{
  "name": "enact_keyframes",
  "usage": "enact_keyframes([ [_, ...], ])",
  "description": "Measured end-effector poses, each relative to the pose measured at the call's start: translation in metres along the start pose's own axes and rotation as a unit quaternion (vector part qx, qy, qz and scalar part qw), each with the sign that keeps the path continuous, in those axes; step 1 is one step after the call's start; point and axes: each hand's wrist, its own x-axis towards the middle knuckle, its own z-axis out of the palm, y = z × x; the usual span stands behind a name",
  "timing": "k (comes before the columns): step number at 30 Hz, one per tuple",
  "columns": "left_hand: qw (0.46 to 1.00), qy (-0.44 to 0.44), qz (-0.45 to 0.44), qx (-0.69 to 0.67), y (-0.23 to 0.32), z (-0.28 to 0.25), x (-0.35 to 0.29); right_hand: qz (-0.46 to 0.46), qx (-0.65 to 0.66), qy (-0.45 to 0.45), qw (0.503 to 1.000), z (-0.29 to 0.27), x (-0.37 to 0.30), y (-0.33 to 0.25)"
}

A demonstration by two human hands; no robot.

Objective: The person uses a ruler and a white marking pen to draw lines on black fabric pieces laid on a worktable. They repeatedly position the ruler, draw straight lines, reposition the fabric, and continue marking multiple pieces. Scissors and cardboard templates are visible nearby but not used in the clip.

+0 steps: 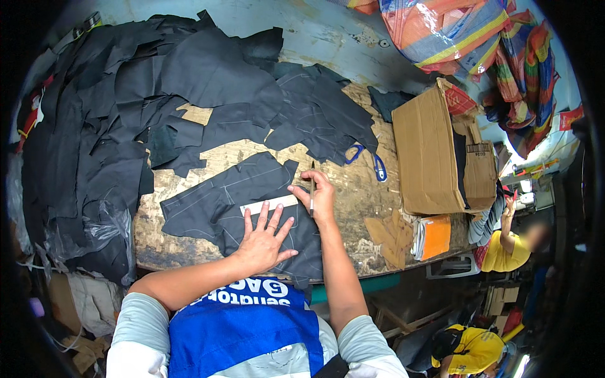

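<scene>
My left hand [268, 242] lies flat with spread fingers, its fingertips pressing on a pale, straight-edged strip [287, 201] that looks like a ruler. Beneath them is a black leather-like sheet [208, 189] marked with thin light lines. Just right of the strip's end, my right hand [321, 198] pinches a slim pen [312, 178] between thumb and fingers. The pen stands roughly upright in the picture, its dark end pointing away from me. Whether the pen touches the sheet I cannot tell.
More black pieces [201, 69] heap across the table's left and far side. Blue-handled scissors [380, 169] lie right of my hands, near a cardboard box [425, 157], brown pattern pieces [389, 236] and an orange folder [435, 236]. Two people in yellow [507, 251] are at the right.
</scene>
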Motion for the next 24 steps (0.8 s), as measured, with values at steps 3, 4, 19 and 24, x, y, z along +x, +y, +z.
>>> enact_keyframes([
  [3,1.000,0.002,-0.016,-0.009,0.003,0.000,0.003,0.121,0.205,-0.021,0.971,-0.005,-0.001,0.004],
  [4,1.000,-0.003,-0.024,-0.010,0.005,0.000,0.005,0.058,0.155,-0.040,0.985,-0.006,-0.003,0.006],
  [19,0.998,-0.039,-0.039,0.037,0.013,-0.001,0.014,0.035,0.174,-0.077,0.981,-0.001,-0.014,-0.064],
  [24,0.998,-0.058,-0.022,0.021,0.012,-0.001,0.013,0.099,0.247,-0.179,0.947,0.017,-0.023,-0.086],
])
